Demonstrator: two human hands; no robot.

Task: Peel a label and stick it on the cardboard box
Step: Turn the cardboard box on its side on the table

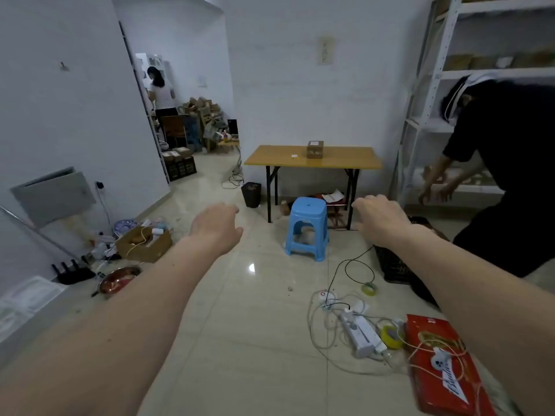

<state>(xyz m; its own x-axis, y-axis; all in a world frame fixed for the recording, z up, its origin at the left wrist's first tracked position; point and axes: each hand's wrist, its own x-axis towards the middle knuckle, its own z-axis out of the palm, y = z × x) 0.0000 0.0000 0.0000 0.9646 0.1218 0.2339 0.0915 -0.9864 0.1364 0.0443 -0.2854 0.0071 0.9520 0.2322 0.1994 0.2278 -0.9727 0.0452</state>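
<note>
A small cardboard box (315,149) stands on a yellow folding table (345,162) against the far wall, with a pale label on its top. A tiny white and yellow item (295,156) lies on the table to the box's left. Both my arms stretch forward over the floor, well short of the table. My left hand (216,224) hangs with loosely curled fingers and holds nothing. My right hand (379,215) is held the same way, palm down, holding nothing.
A blue plastic stool (307,228) stands in front of the table, a dark bin (251,194) to its left. Cables, a power strip (362,331), tape rolls and a red carton (444,364) litter the floor at right. A person in black (507,175) bends at the shelving. Clutter lines the left wall.
</note>
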